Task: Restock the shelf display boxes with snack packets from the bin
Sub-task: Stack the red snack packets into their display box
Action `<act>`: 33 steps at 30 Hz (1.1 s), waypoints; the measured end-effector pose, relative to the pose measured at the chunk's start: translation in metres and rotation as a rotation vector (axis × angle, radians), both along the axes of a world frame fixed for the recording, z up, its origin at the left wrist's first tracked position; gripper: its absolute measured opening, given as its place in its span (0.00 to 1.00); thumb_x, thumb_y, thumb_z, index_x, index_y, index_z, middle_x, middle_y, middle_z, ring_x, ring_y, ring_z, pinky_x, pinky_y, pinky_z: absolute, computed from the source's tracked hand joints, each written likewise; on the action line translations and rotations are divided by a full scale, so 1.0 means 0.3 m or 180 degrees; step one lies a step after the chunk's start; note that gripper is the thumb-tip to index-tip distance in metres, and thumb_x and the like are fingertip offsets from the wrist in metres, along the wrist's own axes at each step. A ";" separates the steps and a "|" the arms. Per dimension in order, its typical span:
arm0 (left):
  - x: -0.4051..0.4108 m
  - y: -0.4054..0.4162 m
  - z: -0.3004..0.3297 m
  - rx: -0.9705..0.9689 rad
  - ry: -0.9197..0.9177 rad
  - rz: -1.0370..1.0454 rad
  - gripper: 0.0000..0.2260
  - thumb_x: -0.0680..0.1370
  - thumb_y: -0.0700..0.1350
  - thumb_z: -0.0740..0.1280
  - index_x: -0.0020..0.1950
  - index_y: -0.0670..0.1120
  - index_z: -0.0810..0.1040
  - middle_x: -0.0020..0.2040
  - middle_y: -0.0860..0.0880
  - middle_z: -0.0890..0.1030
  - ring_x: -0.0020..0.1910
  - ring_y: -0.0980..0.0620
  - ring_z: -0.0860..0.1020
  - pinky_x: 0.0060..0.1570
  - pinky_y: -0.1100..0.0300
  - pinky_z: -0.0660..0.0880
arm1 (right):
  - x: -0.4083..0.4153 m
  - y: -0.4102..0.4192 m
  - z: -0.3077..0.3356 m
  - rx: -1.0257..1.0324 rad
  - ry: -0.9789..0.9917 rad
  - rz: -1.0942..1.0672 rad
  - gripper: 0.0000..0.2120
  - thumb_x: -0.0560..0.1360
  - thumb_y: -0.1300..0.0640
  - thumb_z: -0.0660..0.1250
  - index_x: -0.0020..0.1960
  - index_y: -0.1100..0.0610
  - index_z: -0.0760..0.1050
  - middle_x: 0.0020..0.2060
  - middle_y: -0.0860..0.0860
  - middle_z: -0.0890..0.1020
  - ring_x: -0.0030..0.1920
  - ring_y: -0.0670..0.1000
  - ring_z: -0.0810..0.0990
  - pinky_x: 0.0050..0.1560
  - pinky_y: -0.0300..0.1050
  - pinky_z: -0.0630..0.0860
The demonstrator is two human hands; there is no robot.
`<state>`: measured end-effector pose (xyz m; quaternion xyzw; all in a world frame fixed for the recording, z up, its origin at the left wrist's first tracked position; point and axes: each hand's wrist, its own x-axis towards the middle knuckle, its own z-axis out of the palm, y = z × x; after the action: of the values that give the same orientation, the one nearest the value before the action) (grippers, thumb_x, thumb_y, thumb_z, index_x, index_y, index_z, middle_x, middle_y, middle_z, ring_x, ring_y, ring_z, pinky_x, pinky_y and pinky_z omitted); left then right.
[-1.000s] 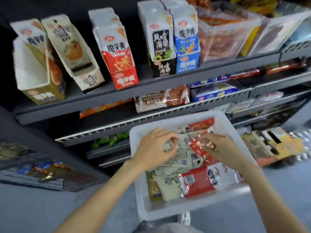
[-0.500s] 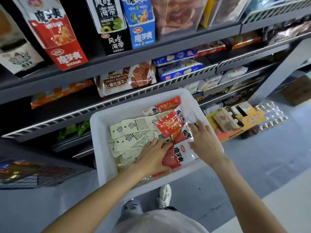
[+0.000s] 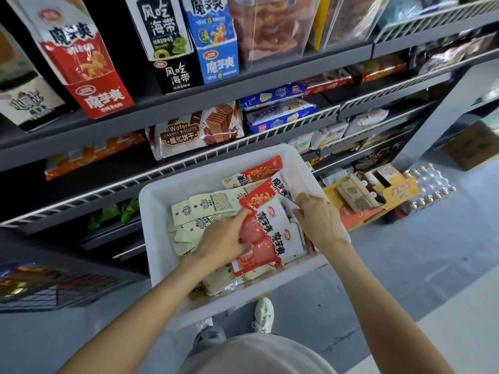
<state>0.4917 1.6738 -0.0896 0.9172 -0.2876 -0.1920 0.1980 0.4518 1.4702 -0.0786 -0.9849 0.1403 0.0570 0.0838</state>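
The red-and-white snack packets (image 3: 266,233) lie stacked in the right half of the white bin (image 3: 162,201), overlapping one another, their printed faces up. The left hand (image 3: 224,240) sits on their left edge, its fingers curled over the topmost packet's side and its thumb under or against the stack, so it grips these packets from the left. The right hand (image 3: 318,222) is at the stack's right edge, near the bin's right wall, fingers bent down among the packets; it appears to pinch one, though which one cannot be told. The packets thus lie between the two hands, touching both.

Left of the stack, in the same bin, lie pale cream packets (image 3: 205,209) with dark print, partly under the left hand's wrist. Another red packet (image 3: 259,171) rests at the bin's far side.

Beyond the bin rises the grey shelf (image 3: 189,103). On its upper board stand display boxes: a red box (image 3: 89,76), a black box (image 3: 170,49) and a blue box (image 3: 216,44), side by side. One level below lies a wafer biscuit pack (image 3: 194,130). A white shoe (image 3: 263,315) shows on the floor beneath the bin.
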 end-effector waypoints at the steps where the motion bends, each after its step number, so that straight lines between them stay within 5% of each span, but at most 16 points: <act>1: 0.013 0.016 0.002 -0.0056 0.0014 0.0122 0.30 0.72 0.51 0.73 0.69 0.52 0.63 0.56 0.52 0.80 0.45 0.57 0.79 0.36 0.70 0.69 | -0.002 0.002 -0.004 -0.0071 -0.0018 0.0028 0.10 0.80 0.54 0.58 0.56 0.58 0.71 0.48 0.54 0.81 0.46 0.58 0.80 0.36 0.44 0.67; 7: 0.076 0.094 0.019 -0.0407 0.0374 0.0761 0.28 0.73 0.50 0.72 0.69 0.51 0.65 0.58 0.55 0.78 0.52 0.54 0.79 0.45 0.65 0.74 | 0.015 0.038 0.032 0.0145 -0.1587 -0.0106 0.05 0.77 0.62 0.65 0.42 0.62 0.75 0.32 0.54 0.78 0.31 0.54 0.74 0.23 0.36 0.58; 10: 0.105 0.142 0.040 -0.1139 0.0686 0.1231 0.23 0.73 0.49 0.72 0.66 0.52 0.68 0.56 0.55 0.79 0.53 0.55 0.79 0.51 0.57 0.76 | 0.048 0.048 0.098 0.0509 -0.1986 -0.0237 0.06 0.79 0.61 0.60 0.46 0.63 0.72 0.29 0.54 0.75 0.30 0.52 0.67 0.25 0.35 0.52; 16: 0.115 0.209 0.106 -0.2344 0.1109 0.1858 0.14 0.76 0.41 0.69 0.55 0.57 0.72 0.52 0.56 0.80 0.54 0.56 0.78 0.54 0.58 0.75 | 0.098 0.078 0.173 0.1532 -0.2215 0.0011 0.06 0.82 0.56 0.54 0.50 0.57 0.66 0.27 0.58 0.76 0.28 0.59 0.75 0.28 0.52 0.68; 19: 0.117 0.233 0.125 -0.2622 0.1222 0.2067 0.15 0.76 0.41 0.68 0.57 0.57 0.72 0.54 0.53 0.80 0.55 0.52 0.79 0.55 0.54 0.76 | 0.112 0.108 0.198 0.1986 -0.2159 0.0054 0.03 0.82 0.56 0.54 0.50 0.54 0.65 0.27 0.60 0.76 0.28 0.60 0.75 0.29 0.53 0.70; 24: 0.101 0.247 0.145 -0.2676 0.0917 0.2331 0.21 0.77 0.39 0.66 0.66 0.54 0.64 0.52 0.54 0.78 0.48 0.61 0.77 0.41 0.68 0.72 | 0.141 0.159 0.171 0.1580 -0.1884 0.0164 0.04 0.80 0.59 0.58 0.54 0.57 0.68 0.29 0.55 0.78 0.27 0.55 0.75 0.29 0.50 0.72; 28: 0.090 0.268 0.138 -0.2429 0.0804 0.2382 0.25 0.74 0.48 0.71 0.67 0.56 0.64 0.53 0.56 0.76 0.49 0.60 0.77 0.46 0.65 0.72 | 0.138 0.239 0.150 0.1319 -0.1351 0.0584 0.14 0.76 0.62 0.63 0.60 0.55 0.70 0.31 0.51 0.75 0.32 0.56 0.78 0.33 0.49 0.75; 33: 0.084 0.302 0.148 -0.2215 0.0653 0.2335 0.33 0.69 0.51 0.75 0.69 0.55 0.64 0.53 0.62 0.73 0.51 0.59 0.75 0.49 0.63 0.71 | 0.166 0.298 0.146 0.1421 -0.0434 0.0786 0.18 0.73 0.55 0.69 0.61 0.53 0.72 0.39 0.52 0.83 0.35 0.50 0.79 0.36 0.42 0.74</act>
<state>0.5170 1.7644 -0.0453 0.8140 0.0271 -0.0919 0.5729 0.5017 1.5597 -0.0347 -0.9533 -0.0030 0.0299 0.3007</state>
